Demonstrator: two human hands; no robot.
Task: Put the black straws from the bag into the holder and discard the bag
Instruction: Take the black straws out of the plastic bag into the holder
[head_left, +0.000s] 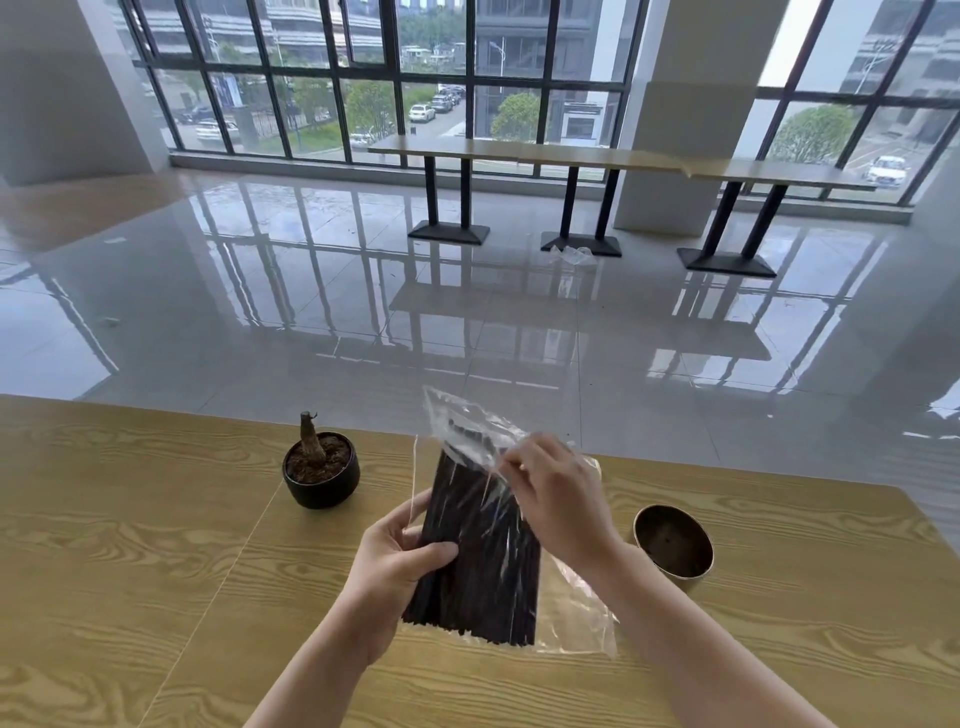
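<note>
With left hand clamped round bag and straws above table, and right hand pinching the bag mouth, best to peel it wide before tipping toward holder.

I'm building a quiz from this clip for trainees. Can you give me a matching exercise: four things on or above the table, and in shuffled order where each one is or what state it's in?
Things:
1. black straws
2. holder
3. potted plant
4. right hand

Places or states:
A. pinching the bag's upper end
B. standing to the left of the bag
C. bundled inside the clear bag
D. standing empty to the right of the bag

Pairs: 1-C, 2-D, 3-B, 4-A
</note>
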